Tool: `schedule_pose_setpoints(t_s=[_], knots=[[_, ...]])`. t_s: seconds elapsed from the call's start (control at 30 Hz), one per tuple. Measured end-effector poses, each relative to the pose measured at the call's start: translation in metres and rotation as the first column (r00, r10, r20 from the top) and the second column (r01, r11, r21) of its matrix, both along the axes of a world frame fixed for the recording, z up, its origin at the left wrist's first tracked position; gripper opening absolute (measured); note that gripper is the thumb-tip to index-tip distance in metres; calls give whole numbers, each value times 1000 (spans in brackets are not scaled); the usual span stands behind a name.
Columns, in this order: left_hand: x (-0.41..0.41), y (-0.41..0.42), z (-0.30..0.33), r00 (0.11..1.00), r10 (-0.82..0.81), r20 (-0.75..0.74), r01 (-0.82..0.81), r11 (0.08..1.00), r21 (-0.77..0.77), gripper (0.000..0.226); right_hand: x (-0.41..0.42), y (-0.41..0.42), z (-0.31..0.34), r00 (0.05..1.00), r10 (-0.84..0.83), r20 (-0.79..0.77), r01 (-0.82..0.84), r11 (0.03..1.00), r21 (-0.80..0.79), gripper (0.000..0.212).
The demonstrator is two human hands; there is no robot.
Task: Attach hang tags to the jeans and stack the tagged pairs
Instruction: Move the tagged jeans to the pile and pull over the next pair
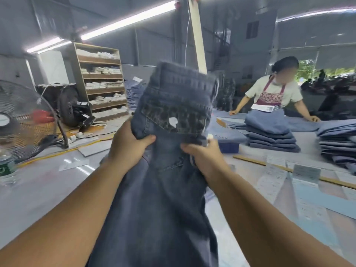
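Jeans (169, 116) hang lifted above the table (44, 185) — left hand (127, 149) and right hand (204, 157) each pinching denim below the waistband. Best keep the grips level, so the pair drops flat — hang tags (273, 178) lie nearby.

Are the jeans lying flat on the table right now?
No, both the left hand and the right hand grip the jeans, holding them up above the table.

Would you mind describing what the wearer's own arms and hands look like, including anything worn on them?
Both forearms are bare up to the bottom edge of the picture; no sleeves show. The left hand and right hand wear no gloves, and no watch, ring or bracelet is visible on either.
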State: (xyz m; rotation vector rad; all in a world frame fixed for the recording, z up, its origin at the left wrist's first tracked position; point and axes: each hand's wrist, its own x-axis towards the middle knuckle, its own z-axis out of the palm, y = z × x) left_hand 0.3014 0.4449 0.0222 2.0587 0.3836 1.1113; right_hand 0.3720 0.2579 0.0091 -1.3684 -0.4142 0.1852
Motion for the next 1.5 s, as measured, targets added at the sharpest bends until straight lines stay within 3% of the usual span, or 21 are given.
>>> schedule_pose_setpoints(t_s=[0.07, 0.13, 0.27, 0.37, 0.47, 0.53, 0.6, 0.7, 0.77, 0.8, 0.87, 0.97, 1.03, 1.1, 1.13, 1.2, 1.3, 1.5], knots=[[21, 6, -15, 974, 50, -221, -46, 999, 22, 59, -3, 0, -28, 998, -54, 11, 55, 985, -163, 62], [32, 4, -31, 932, 78, -355, -84, 996, -1, 71, -10, -5, -51, 990, -102, 100, 122, 970, -212, 55], [24, -6, -41, 861, 297, -412, -249, 954, 167, 88, -23, -8, -63, 974, -160, 162, 200, 941, -274, 48], [-7, -12, -40, 805, 270, -528, -235, 963, 135, 93, -30, -3, -56, 963, -191, 190, 232, 947, -223, 46], [-47, -7, -36, 764, 35, -645, -143, 983, -117, 69, -32, 6, -49, 971, -217, 97, 231, 956, -180, 51], [-65, -3, -38, 751, -148, -643, -54, 957, -283, 37, -34, 11, -47, 976, -217, 33, 220, 967, -129, 53], [-72, 2, -32, 781, -193, -595, -24, 941, -337, 27, -37, 14, -45, 977, -214, 8, 214, 973, -90, 51], [-68, 20, 4, 930, -43, -365, -36, 978, -206, 13, -34, 22, -34, 972, -234, 37, 235, 972, -18, 49], [-62, 34, 36, 969, 89, -232, -94, 996, -11, 9, -27, 30, -25, 957, -269, 110, 274, 961, -34, 55], [-58, 40, 44, 964, 119, -238, -108, 992, 58, 11, -23, 35, -22, 952, -273, 141, 284, 957, -64, 60], [-48, 45, 31, 890, 177, -420, -119, 980, 161, 11, -19, 41, -23, 947, -265, 180, 294, 942, -160, 63], [-39, 40, -37, 593, 263, -761, -137, 964, 226, 49, -22, 44, -45, 929, -228, 292, 320, 891, -321, 60], [-41, 36, -61, 511, 375, -773, -229, 927, 298, 58, -27, 45, -58, 896, -199, 398, 351, 866, -357, 63], [-43, 33, -60, 526, 511, -680, -293, 859, 419, 64, -26, 47, -62, 836, -197, 512, 415, 837, -356, 67], [-42, 30, -61, 578, 545, -607, -293, 833, 469, 72, -25, 47, -63, 804, -202, 560, 453, 817, -356, 68], [-39, 12, -68, 691, 481, -540, -190, 841, 506, 90, -23, 44, -64, 765, -179, 619, 518, 742, -426, 69], [-38, -11, -92, 615, 396, -682, 13, 860, 511, 102, -26, 37, -67, 787, -59, 614, 533, 564, -630, 72], [-44, -45, -92, 591, 453, -668, -59, 850, 524, 77, -50, -11, -59, 873, 215, 439, 296, 483, -824, 76]])
